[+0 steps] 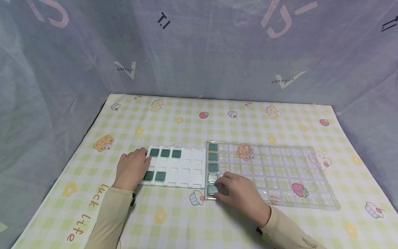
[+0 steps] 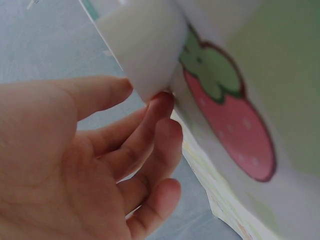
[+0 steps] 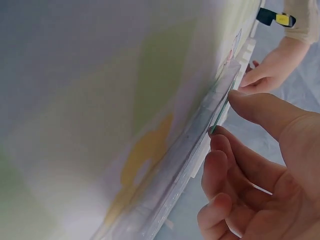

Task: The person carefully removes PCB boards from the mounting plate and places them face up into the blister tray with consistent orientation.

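Note:
My left hand [image 1: 132, 169] grips the left edge of a white compartment tray [image 1: 186, 168]; in the left wrist view, thumb and fingertips meet at its corner [image 2: 145, 55]. Green square circuit boards [image 1: 165, 153] sit in that tray, three in the far row and two in the near row. My right hand [image 1: 237, 195] pinches a small green circuit board [image 3: 220, 112] by its edges between thumb and forefinger. It is at the near-left compartment of a clear plastic tray [image 1: 323, 207]. Several more boards [image 1: 213, 157] lie in that tray's left column, one looking paler.
The two trays stand side by side, nearly touching. A checked cloth [image 1: 174, 224] with printed cakes, bears and strawberries covers the table. Grey-blue fabric [image 1: 199, 52] hangs behind and on both sides. Clear compartments extend to the right of the right hand.

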Demonstrator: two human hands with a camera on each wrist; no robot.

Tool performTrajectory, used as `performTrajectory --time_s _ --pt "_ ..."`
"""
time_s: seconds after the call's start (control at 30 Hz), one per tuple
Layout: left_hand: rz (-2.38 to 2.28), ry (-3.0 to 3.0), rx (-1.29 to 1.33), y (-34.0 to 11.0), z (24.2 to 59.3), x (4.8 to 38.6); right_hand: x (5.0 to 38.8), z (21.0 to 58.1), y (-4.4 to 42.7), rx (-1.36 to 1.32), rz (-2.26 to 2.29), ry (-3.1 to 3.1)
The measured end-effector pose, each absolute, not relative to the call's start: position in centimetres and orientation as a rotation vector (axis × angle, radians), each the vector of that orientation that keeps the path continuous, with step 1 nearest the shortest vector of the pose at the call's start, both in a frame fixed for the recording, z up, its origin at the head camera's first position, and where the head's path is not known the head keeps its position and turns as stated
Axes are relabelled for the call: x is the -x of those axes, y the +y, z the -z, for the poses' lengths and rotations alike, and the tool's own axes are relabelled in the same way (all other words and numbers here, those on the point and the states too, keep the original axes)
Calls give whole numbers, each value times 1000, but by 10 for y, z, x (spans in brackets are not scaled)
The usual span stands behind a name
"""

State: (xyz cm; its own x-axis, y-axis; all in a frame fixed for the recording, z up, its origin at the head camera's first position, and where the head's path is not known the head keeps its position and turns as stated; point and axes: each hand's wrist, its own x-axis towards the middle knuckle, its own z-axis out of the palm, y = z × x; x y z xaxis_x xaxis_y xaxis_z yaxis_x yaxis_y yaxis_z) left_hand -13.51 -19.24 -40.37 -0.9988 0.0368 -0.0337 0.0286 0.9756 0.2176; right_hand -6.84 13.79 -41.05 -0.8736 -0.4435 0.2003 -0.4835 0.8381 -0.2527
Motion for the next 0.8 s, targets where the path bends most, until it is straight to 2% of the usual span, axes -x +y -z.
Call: performTrajectory --time_s 0.8 --pt "-347 3088 -53 -192 402 135 65 410 136 -727 -399 -2849"
